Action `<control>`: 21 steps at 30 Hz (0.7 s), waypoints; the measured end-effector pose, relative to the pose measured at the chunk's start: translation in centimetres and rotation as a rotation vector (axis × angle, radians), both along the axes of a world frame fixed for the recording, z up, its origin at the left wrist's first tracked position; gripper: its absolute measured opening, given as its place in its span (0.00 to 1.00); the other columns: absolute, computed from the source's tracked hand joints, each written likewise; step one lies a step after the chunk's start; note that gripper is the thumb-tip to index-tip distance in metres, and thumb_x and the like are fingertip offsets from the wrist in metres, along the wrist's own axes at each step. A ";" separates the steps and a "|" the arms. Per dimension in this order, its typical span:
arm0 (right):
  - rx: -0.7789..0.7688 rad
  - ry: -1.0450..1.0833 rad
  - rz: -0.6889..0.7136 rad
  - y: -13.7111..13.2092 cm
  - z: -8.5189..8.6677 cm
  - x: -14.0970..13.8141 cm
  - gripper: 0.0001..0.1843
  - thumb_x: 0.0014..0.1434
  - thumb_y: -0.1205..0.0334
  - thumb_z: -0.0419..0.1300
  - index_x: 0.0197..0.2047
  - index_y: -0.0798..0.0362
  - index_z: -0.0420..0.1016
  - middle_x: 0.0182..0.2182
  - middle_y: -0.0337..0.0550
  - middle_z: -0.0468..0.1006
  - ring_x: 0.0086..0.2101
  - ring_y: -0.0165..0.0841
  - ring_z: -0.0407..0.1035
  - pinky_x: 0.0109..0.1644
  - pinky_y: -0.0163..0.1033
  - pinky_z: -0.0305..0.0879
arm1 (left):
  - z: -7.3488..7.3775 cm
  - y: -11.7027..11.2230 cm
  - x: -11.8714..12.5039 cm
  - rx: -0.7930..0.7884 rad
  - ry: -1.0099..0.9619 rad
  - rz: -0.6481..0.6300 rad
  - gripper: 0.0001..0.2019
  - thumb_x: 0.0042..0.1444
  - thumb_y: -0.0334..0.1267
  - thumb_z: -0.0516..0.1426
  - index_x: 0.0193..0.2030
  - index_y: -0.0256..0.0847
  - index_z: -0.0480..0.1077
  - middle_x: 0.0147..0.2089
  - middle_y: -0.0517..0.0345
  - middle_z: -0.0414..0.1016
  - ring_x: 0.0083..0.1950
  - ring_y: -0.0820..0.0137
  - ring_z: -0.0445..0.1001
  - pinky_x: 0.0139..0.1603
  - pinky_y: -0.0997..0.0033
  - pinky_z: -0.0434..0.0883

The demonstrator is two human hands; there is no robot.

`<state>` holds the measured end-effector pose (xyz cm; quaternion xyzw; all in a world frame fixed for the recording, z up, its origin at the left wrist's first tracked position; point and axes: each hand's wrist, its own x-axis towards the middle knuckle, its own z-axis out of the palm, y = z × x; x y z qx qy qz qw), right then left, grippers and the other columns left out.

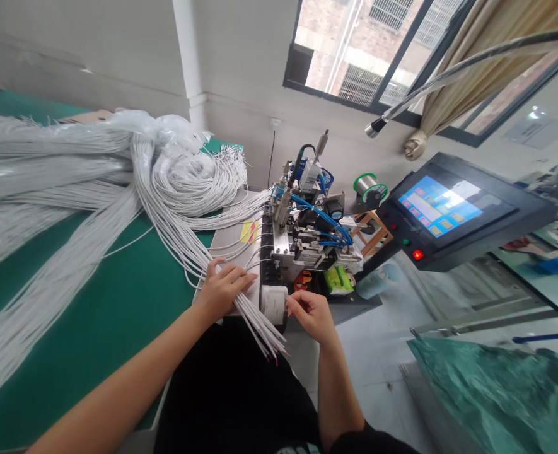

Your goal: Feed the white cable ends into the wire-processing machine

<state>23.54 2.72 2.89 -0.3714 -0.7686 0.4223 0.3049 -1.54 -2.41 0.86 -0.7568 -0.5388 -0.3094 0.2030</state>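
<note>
My left hand (224, 290) lies over a bundle of thin white cables (255, 318), its fingers curled across them. The cut ends of these cables fan out beyond the hand, above my lap, some with reddish tips. My right hand (311, 315) is beside a white-labelled cylinder (275, 302) at the near end of the machine. Thumb and fingers are pinched together there; what they hold, if anything, is too small to name. Single white cables run into the row of black slots (273, 271) along the machine (302, 227).
Large bunches of white cable (184, 170), partly wrapped in clear plastic, cover much of the green table (132, 296). A control screen (442, 205) with a lit red button stands at the right. Behind the machine is a wire spool (371, 188). A flexible lamp (376, 128) hangs above.
</note>
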 end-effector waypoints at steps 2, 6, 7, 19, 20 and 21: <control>0.009 -0.065 0.122 -0.5 0.7 0.0 0.17 0.61 0.51 0.57 0.31 0.55 0.78 0.23 0.39 0.74 0.23 0.29 0.63 0.27 0.33 0.56 | -0.1 -0.1 0.0 0.014 -0.021 -0.004 0.09 0.61 0.32 0.55 0.46 0.46 0.73 0.35 0.61 0.77 0.39 0.70 0.72 0.61 0.55 0.54; -0.032 -0.194 0.463 -0.5 1.1 0.3 0.17 0.60 0.50 0.60 0.38 0.57 0.80 0.26 0.41 0.77 0.24 0.28 0.64 0.28 0.31 0.58 | -0.4 -0.1 -0.1 0.021 -0.048 -0.007 0.09 0.60 0.33 0.56 0.46 0.46 0.73 0.33 0.62 0.77 0.37 0.71 0.72 0.60 0.57 0.55; -0.032 -0.216 0.530 -0.4 1.1 0.3 0.18 0.60 0.50 0.60 0.37 0.57 0.80 0.27 0.41 0.77 0.25 0.28 0.65 0.29 0.31 0.59 | -0.5 -0.1 -0.1 0.021 -0.052 -0.008 0.09 0.60 0.33 0.56 0.46 0.46 0.73 0.33 0.62 0.77 0.37 0.71 0.72 0.60 0.57 0.55; -0.077 -0.032 0.058 0.1 0.8 1.2 0.16 0.61 0.51 0.59 0.30 0.55 0.74 0.25 0.40 0.74 0.25 0.28 0.64 0.28 0.32 0.59 | 0.0 0.0 -0.4 -0.008 0.016 -0.152 0.08 0.62 0.33 0.53 0.44 0.44 0.72 0.33 0.62 0.77 0.33 0.74 0.73 0.53 0.61 0.61; -0.089 -0.005 0.012 0.1 0.7 1.2 0.16 0.60 0.51 0.60 0.31 0.55 0.74 0.24 0.39 0.73 0.24 0.27 0.63 0.27 0.32 0.58 | 0.0 0.0 -0.4 -0.007 0.025 -0.173 0.09 0.62 0.33 0.52 0.45 0.44 0.72 0.34 0.61 0.77 0.34 0.74 0.74 0.53 0.62 0.62; -0.096 0.020 -0.025 0.1 0.6 1.2 0.15 0.59 0.51 0.60 0.32 0.55 0.74 0.24 0.38 0.72 0.23 0.27 0.63 0.26 0.32 0.58 | 0.0 0.0 -0.5 -0.005 0.030 -0.190 0.10 0.62 0.33 0.52 0.46 0.44 0.72 0.35 0.61 0.78 0.34 0.74 0.74 0.53 0.62 0.63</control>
